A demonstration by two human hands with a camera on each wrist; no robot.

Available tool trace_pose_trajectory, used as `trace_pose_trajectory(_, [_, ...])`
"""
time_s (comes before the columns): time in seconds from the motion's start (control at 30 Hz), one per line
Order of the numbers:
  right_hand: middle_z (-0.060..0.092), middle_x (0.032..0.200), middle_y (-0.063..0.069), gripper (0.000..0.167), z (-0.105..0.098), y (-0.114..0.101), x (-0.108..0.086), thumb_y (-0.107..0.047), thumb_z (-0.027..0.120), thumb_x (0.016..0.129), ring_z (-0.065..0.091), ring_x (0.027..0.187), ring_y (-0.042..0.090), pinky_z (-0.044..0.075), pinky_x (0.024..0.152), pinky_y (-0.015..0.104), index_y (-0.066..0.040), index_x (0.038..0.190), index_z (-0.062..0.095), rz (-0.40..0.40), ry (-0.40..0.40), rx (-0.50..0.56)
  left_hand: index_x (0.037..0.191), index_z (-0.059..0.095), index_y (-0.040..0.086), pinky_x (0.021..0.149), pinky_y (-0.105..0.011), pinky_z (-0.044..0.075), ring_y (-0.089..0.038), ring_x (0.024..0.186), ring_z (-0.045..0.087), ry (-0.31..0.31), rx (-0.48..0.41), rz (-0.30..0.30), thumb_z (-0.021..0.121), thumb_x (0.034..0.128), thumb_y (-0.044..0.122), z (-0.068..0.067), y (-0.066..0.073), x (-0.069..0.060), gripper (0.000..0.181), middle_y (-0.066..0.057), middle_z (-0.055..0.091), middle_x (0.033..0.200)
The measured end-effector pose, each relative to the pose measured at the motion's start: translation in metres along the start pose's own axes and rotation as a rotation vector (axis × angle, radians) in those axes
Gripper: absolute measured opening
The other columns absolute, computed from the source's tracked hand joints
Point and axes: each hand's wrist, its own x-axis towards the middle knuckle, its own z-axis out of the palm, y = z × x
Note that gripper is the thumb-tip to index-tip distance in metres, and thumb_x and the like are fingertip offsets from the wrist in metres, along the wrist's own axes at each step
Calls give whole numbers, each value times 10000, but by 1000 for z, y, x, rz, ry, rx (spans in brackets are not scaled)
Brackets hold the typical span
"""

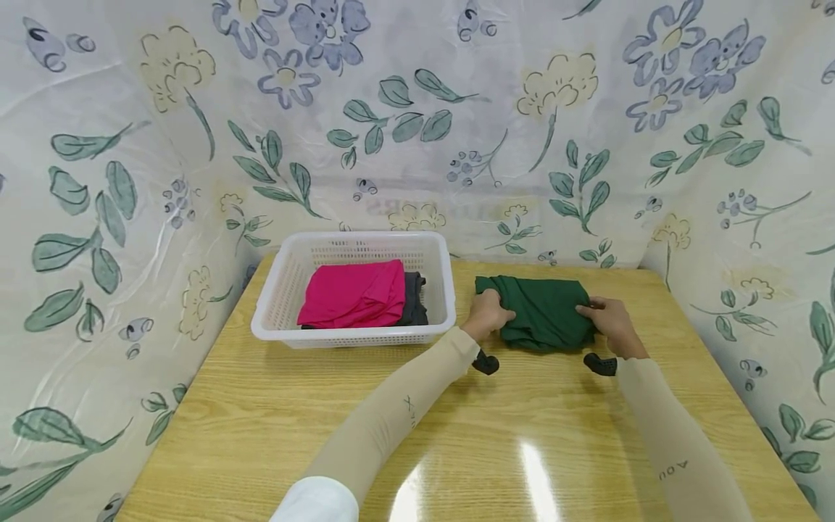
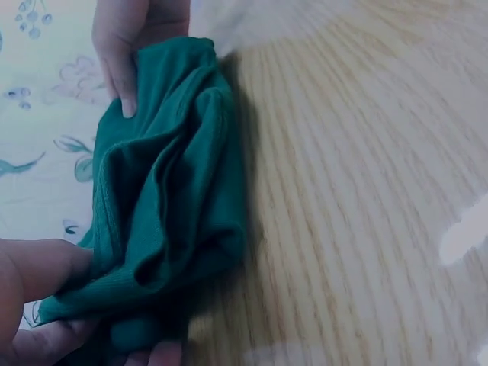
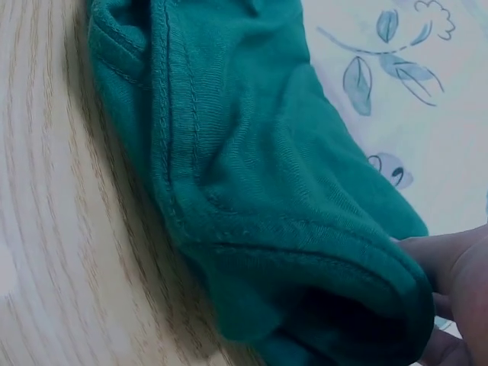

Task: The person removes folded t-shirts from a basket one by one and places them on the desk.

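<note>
A folded dark green garment (image 1: 544,308) is on the right side of the table, with stitched hems showing in the right wrist view. At its left end my left hand (image 1: 488,315) grips the cloth; in the left wrist view the thumb lies on top and fingers go under the fold. My right hand (image 1: 609,322) pinches the garment's right end between thumb and fingers. Seen close in the right wrist view, that end of the green cloth (image 3: 252,175) forms an open loop beside the right hand (image 3: 457,282). Some fingertips are hidden beneath the fabric.
Left of the garment stands a white perforated plastic basket (image 1: 269,319). Inside it lie a folded bright pink cloth (image 1: 355,293) and a dark grey cloth (image 1: 414,301). The wooden table (image 1: 280,420) meets a floral sheet (image 1: 404,167) at its back and sides.
</note>
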Motion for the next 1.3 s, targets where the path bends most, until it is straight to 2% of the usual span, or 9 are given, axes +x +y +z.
trace_pose_trajectory(0.07, [234,1603,358,621,0,0,0,-227,494,1107,295,1458,502,332,1159,576,121,1564,255,6,-2,-5,1139,647,-32,640,-330,526,-261,735,651,-17,-30,5,723,988,176,0,-1,0,268,-165,665,1034])
trace_pose_trajectory(0.23, [200,1603,378,649,-1,0,-2,-237,494,1105,282,1455,522,339,1153,577,139,1561,225,29,1,-3,1051,634,-24,568,-307,477,-251,614,598,-27,-57,14,705,997,150,-3,-1,-1,196,-103,594,834])
trace_pose_trajectory(0.37, [209,1599,379,649,-3,-1,-3,-244,499,1101,304,1442,527,376,1131,569,134,1560,239,44,12,-9,918,613,-15,541,-280,425,-174,523,466,-23,-73,35,706,990,117,-7,-2,0,177,-71,527,766])
trace_pose_trajectory(0.47, [229,1590,382,626,-3,-1,-5,-236,498,1099,318,1432,530,393,1119,564,140,1547,276,45,17,-16,1003,621,-20,564,-278,438,-157,550,464,-9,-85,43,714,979,97,-9,-3,-2,152,-113,603,909])
trace_pose_trajectory(0.57, [274,1568,380,580,-4,-1,-7,-214,497,1098,348,1418,522,400,1118,555,143,1525,332,45,34,-24,1136,607,9,665,-296,480,-175,725,522,15,-103,55,728,960,73,-12,-3,-5,223,-139,609,1119])
trace_pose_trajectory(0.7, [379,1500,376,521,-3,-4,-12,-198,495,1094,435,1352,508,431,1091,549,131,1490,413,24,104,-33,996,626,53,739,-320,507,-211,867,558,22,-98,108,719,951,48,-14,0,-8,103,-84,602,1012])
trace_pose_trajectory(0.93, [514,1394,310,479,0,-13,-17,-220,521,1089,530,1229,440,482,1031,522,90,1452,498,-43,249,-27,963,685,100,748,-316,540,-153,795,612,-11,-79,176,672,1002,121,-25,12,-10,46,-16,658,939])
trace_pose_trajectory(1.07, [507,1410,309,496,2,-21,-20,-237,518,1089,542,1235,440,482,1048,510,81,1468,484,-78,234,-4,1007,708,97,704,-300,527,-148,777,611,-29,-46,253,635,1031,165,-39,17,-13,103,-19,677,950])
trace_pose_trajectory(1.3, [509,1413,290,536,12,-46,-22,-289,544,1085,547,1263,433,500,1044,448,67,1479,472,-116,146,14,1108,669,55,699,-351,573,-303,912,696,-118,-140,337,574,1066,171,-70,13,-20,156,-101,680,1045])
